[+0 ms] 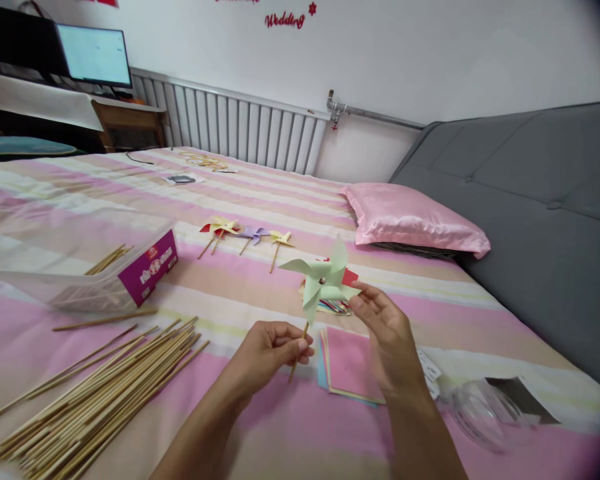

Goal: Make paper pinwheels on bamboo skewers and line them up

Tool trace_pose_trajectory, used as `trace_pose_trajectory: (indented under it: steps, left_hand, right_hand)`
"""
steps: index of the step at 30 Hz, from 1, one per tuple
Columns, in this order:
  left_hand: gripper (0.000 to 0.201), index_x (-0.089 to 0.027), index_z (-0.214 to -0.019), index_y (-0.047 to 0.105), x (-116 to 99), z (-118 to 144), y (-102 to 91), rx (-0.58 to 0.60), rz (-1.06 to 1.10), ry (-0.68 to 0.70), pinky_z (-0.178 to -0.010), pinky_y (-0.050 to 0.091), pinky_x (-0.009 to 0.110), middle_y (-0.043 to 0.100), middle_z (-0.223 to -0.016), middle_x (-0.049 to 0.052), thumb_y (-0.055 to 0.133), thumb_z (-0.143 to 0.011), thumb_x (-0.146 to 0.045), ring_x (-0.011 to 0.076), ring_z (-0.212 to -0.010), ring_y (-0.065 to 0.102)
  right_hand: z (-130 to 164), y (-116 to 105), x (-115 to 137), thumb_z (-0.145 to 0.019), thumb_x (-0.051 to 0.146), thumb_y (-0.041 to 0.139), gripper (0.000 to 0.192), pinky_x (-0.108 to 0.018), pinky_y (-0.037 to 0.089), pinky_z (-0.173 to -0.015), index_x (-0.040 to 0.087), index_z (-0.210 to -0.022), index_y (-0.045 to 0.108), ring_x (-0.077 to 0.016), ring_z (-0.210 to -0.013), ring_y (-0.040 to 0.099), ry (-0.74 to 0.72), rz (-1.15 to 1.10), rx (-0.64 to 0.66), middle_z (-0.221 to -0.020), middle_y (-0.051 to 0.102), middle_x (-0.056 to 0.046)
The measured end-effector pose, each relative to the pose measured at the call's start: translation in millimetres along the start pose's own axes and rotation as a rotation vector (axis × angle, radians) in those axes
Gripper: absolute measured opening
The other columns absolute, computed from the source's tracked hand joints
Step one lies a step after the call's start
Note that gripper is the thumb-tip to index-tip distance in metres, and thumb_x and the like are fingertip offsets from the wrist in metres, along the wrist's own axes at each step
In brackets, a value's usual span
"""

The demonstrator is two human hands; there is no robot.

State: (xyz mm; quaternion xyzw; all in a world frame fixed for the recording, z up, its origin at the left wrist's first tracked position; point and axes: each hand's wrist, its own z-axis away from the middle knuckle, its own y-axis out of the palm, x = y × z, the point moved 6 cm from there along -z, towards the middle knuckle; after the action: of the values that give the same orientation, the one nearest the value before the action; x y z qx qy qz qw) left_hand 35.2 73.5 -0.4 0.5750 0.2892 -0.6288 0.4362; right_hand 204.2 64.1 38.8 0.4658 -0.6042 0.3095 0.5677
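A pale green paper pinwheel (330, 291) on a thin wooden stick faces me, with a small pin at its centre. My left hand (275, 347) is closed around the stick below the blades. At the pinwheel's right side, my right hand (383, 327) has its thumb and forefinger closed at the tip of one blade. Below the pinwheel lies a stack of coloured paper squares (350, 363), pink on top, partly covered by my right hand. Behind the pinwheel, a pile of coloured papers (350, 277) is mostly hidden.
Finished pinwheels (254, 233) lie farther back on the striped bedspread (250, 293). Many loose sticks (115, 393) spread at the left, near a clear plastic box (150, 267) holding more sticks. A clear round container (485, 413) lies at the right, and a pink pillow (415, 217) beyond.
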Motion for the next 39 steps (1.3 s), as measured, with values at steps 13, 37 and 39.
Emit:
trace_pose_trajectory:
  steps: [13, 37, 39]
  left_hand:
    - [0.027, -0.01, -0.073, 0.068, 3.1, -0.1, 2.8, 0.041, 0.013, -0.002, -0.06, 0.041, 0.023, 0.067, -0.066, 0.006, 0.069, -0.068, -0.036, 0.0119, -0.061, 0.057]
    - [0.027, -0.01, -0.075, 0.068, 3.0, 0.3, 3.0, 0.024, 0.03, 0.008, -0.059, 0.042, 0.023, 0.069, -0.069, 0.007, 0.07, -0.068, -0.036, 0.0129, -0.063, 0.06]
    - [0.027, -0.01, -0.075, 0.068, 2.5, 0.1, 2.5, 0.019, 0.031, 0.009, -0.059, 0.042, 0.023, 0.069, -0.069, 0.007, 0.07, -0.068, -0.036, 0.0126, -0.062, 0.059]
  right_hand:
    - [2.1, 2.0, -6.3, -0.066, 0.043, 0.07, 0.026, -0.031, 0.045, -0.078, 0.019, -0.076, 0.073, -0.0193, -0.082, 0.062, 0.112, 0.092, 0.029, -0.078, 0.072, -0.003]
    - [9.0, 24.6, -13.7, -0.07, 0.036, 0.069, 0.021, -0.029, 0.041, -0.071, 0.016, -0.069, 0.067, -0.0153, -0.071, 0.055, 0.102, 0.184, 0.351, -0.07, 0.064, -0.002]
    - [7.9, 21.6, -13.7, -0.069, 0.036, 0.069, 0.02, -0.03, 0.041, -0.071, 0.016, -0.069, 0.067, -0.0158, -0.071, 0.055, 0.104, 0.19, 0.315, -0.07, 0.064, -0.002]
